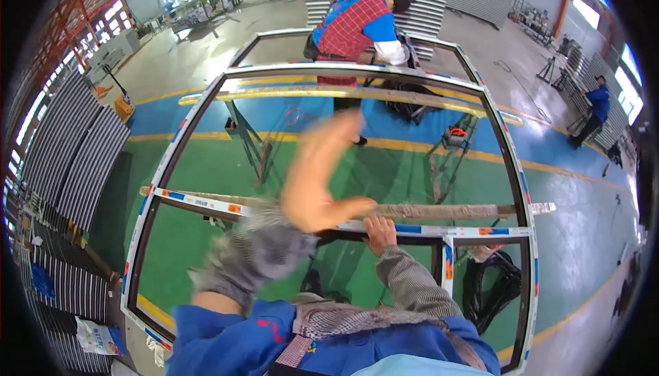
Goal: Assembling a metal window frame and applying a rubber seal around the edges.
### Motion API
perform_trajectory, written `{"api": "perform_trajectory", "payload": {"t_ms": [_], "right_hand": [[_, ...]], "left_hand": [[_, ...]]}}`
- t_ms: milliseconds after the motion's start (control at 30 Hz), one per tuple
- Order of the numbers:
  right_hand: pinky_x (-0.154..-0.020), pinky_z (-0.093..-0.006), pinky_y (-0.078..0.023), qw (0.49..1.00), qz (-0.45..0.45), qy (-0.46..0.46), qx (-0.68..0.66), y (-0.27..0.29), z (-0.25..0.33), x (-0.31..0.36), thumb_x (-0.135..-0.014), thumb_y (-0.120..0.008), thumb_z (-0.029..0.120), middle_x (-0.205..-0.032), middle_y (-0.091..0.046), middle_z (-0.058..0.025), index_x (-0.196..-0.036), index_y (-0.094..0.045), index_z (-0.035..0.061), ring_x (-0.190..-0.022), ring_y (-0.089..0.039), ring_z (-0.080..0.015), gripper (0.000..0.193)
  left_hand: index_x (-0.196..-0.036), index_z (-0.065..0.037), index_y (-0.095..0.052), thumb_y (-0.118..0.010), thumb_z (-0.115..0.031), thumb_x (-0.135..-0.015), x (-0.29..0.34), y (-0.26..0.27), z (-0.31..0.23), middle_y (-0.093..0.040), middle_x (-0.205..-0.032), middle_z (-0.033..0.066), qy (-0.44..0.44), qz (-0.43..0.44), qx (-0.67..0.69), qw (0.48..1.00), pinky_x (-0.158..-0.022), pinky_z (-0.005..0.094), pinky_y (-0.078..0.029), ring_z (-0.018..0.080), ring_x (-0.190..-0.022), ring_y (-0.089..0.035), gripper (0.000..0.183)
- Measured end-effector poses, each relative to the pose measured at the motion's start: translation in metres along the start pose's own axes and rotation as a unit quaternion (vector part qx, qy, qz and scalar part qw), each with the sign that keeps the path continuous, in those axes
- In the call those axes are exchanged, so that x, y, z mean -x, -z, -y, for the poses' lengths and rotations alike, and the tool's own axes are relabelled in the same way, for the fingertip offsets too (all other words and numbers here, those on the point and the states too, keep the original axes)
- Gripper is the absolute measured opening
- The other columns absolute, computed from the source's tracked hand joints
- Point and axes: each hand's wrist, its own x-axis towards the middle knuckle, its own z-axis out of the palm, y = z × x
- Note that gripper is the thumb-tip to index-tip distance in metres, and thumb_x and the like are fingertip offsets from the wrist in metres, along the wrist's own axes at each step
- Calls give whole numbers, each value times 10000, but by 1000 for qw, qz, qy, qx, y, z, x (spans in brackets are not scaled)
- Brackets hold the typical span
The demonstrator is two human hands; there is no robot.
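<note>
A large white-faced window frame [463,232] with dark inner edges lies flat in front of me, its bars dotted with blue, red and orange stickers. My right hand [379,234] has its fingers curled over the near crossbar, left of a short upright bar [449,266]. Above the same crossbar, my left hand [316,180] is raised and smeared by motion. Its fingers stretch away from me and the thumb stands apart, with nothing visible in it. Wrapped support beams [453,212] run beneath the frame.
A person [364,26] in a checked red and blue top bends over the frame's far end. Trestles [453,142] stand below. Striped panel stacks [75,149] stand at left. Black bundled material [491,290] lies at lower right. Another person [597,108] stands far right.
</note>
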Motion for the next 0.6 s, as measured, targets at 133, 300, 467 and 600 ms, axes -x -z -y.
{"api": "perform_trajectory", "payload": {"t_ms": [133,300,467,600], "right_hand": [[-780,-393,-391,1000,6,-19,-11,-5,-16,-11,-610,-761,245,-931,-523,-57,-1024,-498,119,-928,-520,-245,506],[-762,-392,-409,998,59,-18,8,2,-9,-47,-646,-699,190,-897,-552,-75,-972,-533,108,-895,-535,-261,375],[-690,-419,-437,987,-147,1,57,-106,-48,57,-714,-560,119,-802,-587,-107,-942,-589,71,-753,-555,-280,235],[-771,-459,-465,938,-313,24,150,-185,-64,-18,-783,-476,108,-983,-612,-155,-1077,-574,48,-913,-588,-292,315]], "left_hand": [[-1261,14,-450,-746,-395,-668,-6,26,-29,-470,-1289,167,-69,-138,153,976,-982,452,-337,318,-1189,-444,779],[-1277,-10,-429,-711,-400,-697,-27,73,-30,-446,-1307,161,-128,-156,97,975,-997,464,-309,323,-1208,-417,754],[-1293,-34,-408,-677,-405,-727,-87,158,-50,-423,-1326,156,-318,-225,-20,921,-1013,476,-280,328,-1226,-390,729],[-1306,-53,-392,-650,-409,-750,-142,198,-96,-404,-1341,151,-454,-334,-174,808,-1025,485,-258,332,-1241,-368,709]]}}
